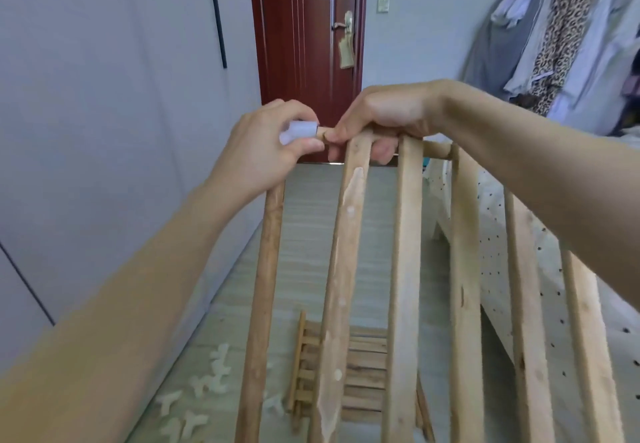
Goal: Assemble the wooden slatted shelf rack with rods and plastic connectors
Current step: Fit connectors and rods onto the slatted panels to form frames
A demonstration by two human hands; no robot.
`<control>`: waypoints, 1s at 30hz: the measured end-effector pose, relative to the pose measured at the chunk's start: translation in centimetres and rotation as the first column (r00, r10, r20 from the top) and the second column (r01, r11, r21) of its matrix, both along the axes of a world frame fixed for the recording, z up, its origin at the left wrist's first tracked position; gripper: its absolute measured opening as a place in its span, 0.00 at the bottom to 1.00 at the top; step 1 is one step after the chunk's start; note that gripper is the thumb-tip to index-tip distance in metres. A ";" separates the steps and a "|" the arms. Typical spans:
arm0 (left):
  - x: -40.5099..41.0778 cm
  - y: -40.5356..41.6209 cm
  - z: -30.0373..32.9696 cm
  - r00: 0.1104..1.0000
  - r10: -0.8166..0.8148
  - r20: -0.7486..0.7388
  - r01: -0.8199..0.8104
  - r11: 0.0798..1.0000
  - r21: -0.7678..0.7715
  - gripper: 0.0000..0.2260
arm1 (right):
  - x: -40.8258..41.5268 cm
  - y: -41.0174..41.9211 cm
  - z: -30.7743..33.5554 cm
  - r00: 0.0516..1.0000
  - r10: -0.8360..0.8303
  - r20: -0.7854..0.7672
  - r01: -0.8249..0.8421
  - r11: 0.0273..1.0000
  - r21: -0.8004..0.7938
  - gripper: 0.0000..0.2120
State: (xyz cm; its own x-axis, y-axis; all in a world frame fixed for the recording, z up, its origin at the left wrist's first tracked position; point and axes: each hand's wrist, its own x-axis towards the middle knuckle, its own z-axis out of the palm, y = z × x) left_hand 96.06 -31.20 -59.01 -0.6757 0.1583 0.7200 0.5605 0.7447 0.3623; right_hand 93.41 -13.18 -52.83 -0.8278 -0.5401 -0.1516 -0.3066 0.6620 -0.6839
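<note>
The white plastic connector (298,130) sits on the end of the top cross rod (437,149) of a slatted panel (405,269), pinched between the thumb and curled fingers of the left hand (266,145). The right hand (384,120) grips that rod just beside it, fingers wrapped round between the first 2 slats. A side rod (263,297) runs down below the left hand; whether it already meets the connector is hidden. Judging by the loose connectors (211,383) and another slatted panel (349,370) on the floor (304,235), most of the rack is probably still to build.
</note>
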 end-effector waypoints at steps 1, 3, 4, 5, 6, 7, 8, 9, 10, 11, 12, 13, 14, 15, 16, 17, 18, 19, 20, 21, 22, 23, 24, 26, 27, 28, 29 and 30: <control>0.4 -0.1 -0.2 0.999 -0.017 0.043 0.016 1.000 0.023 0.06 | 0.2 -0.1 0.1 0.999 0.015 0.051 -0.016 1.000 0.021 0.12; 1.5 -0.1 -1.7 0.989 -0.051 0.138 0.042 0.997 0.066 0.05 | 0.9 -0.3 -0.9 0.987 0.034 0.157 -0.041 0.998 0.045 0.13; 2.2 -0.1 -2.8 0.981 -0.059 0.183 0.045 0.996 0.077 0.05 | 1.3 -0.3 -2.1 0.977 0.036 0.208 -0.048 0.998 0.051 0.13; 2.8 -0.1 -4.3 0.972 -0.058 0.227 0.043 0.996 0.072 0.05 | 1.8 -0.3 -3.7 0.964 0.036 0.262 -0.051 0.997 0.051 0.13; 3.5 -0.1 -5.8 0.963 -0.049 0.266 0.036 0.998 0.055 0.05 | 2.5 -0.1 -5.5 0.947 0.035 0.318 -0.051 0.998 0.044 0.13; 4.3 0.1 -7.4 0.953 -0.037 0.302 0.028 0.999 0.033 0.06 | 3.2 0.0 -7.5 0.928 0.034 0.371 -0.048 0.998 0.030 0.13; 5.1 0.2 -9.0 0.943 -0.027 0.332 0.023 1.000 0.017 0.07 | 3.9 0.1 -9.4 0.910 0.032 0.413 -0.041 0.999 0.014 0.12; 5.8 0.4 -10.4 0.935 -0.019 0.354 0.018 1.000 0.006 0.08 | 4.5 0.3 -11.1 0.897 0.027 0.441 -0.031 1.000 0.001 0.12; 6.5 0.6 -11.7 0.929 -0.009 0.369 0.012 1.000 -0.005 0.09 | 5.2 0.5 -12.7 0.888 0.021 0.460 -0.020 1.000 -0.007 0.12; 7.1 0.7 -12.7 0.924 0.003 0.382 0.005 1.000 -0.021 0.09 | 5.7 0.7 -13.9 0.879 0.017 0.477 -0.012 1.000 -0.014 0.11; 7.6 0.9 -13.6 0.921 0.015 0.389 0.002 0.999 -0.042 0.10 | 6.2 0.9 -14.9 0.870 0.017 0.492 -0.006 1.000 -0.024 0.11; 7.9 1.0 -14.2 0.917 0.026 0.398 0.004 0.997 -0.074 0.10 | 6.6 1.1 -15.7 0.863 0.018 0.505 0.000 0.999 -0.035 0.11; 8.1 1.1 -14.8 0.910 0.037 0.414 0.008 0.994 -0.108 0.10 | 7.0 1.2 -16.4 0.859 0.016 0.512 0.006 0.999 -0.040 0.11; 8.2 1.2 -15.3 0.899 0.049 0.434 0.009 0.991 -0.130 0.10 | 7.4 1.3 -17.0 0.864 0.010 0.503 0.009 0.999 -0.035 0.12; 8.3 1.2 -15.8 0.888 0.059 0.456 0.005 0.991 -0.137 0.10 | 7.8 1.3 -17.5 0.884 -0.004 0.468 0.016 1.000 -0.021 0.12; 8.3 1.4 -16.4 0.876 0.066 0.478 -0.004 0.991 -0.130 0.09 | 8.1 1.2 -17.9 0.914 -0.028 0.404 0.031 1.000 0.000 0.13; 8.4 1.5 -17.0 0.867 0.071 0.494 -0.015 0.993 -0.117 0.09 | 8.4 1.0 -18.3 0.945 -0.058 0.321 0.051 0.998 0.029 0.13; 8.4 1.7 -17.5 0.860 0.072 0.505 -0.024 0.995 -0.101 0.09 | 8.7 0.8 -18.6 0.970 -0.086 0.229 0.071 0.995 0.071 0.13; 8.4 1.9 -18.0 0.856 0.070 0.513 -0.030 0.996 -0.086 0.09 | 8.9 0.5 -19.0 0.986 -0.102 0.132 0.084 0.987 0.135 0.12; 8.4 2.1 -18.5 0.852 0.070 0.519 -0.037 0.997 -0.073 0.09 | 9.2 0.3 -19.5 0.995 -0.096 0.035 0.087 0.972 0.218 0.09; 8.5 2.2 -19.0 0.848 0.069 0.525 -0.044 0.997 -0.060 0.09 | 9.4 0.0 -20.1 0.996 -0.078 -0.053 0.091 0.946 0.310 0.06; 8.5 2.2 -19.4 0.845 0.062 0.531 -0.044 0.998 -0.046 0.09 | 9.7 -0.2 -20.7 0.990 -0.074 -0.120 0.114 0.918 0.379 0.04; 8.5 2.3 -19.8 0.843 0.051 0.535 -0.036 0.999 -0.038 0.09 | 10.0 -0.4 -21.4 0.981 -0.089 -0.170 0.152 0.899 0.411 0.03; 8.7 2.3 -20.5 0.840 0.031 0.542 -0.006 0.999 -0.048 0.10 | 10.4 -0.4 -22.7 0.960 -0.134 -0.246 0.227 0.886 0.405 0.07; 8.7 2.3 -20.7 0.837 0.023 0.547 0.008 0.998 -0.055 0.10 | 10.5 -0.2 -23.1 0.950 -0.149 -0.276 0.251 0.888 0.385 0.09; 8.7 2.3 -20.8 0.833 0.017 0.553 0.017 0.998 -0.055 0.11 | 10.5 -0.1 -23.5 0.944 -0.164 -0.288 0.265 0.895 0.358 0.09; 8.7 2.3 -20.9 0.826 0.011 0.564 0.020 0.999 -0.049 0.12 | 10.5 0.0 -23.9 0.942 -0.178 -0.283 0.270 0.905 0.329 0.10; 8.8 2.3 -20.9 0.819 0.008 0.574 0.023 0.999 -0.047 0.13 | 10.5 0.1 -24.2 0.944 -0.192 -0.268 0.271 0.915 0.299 0.11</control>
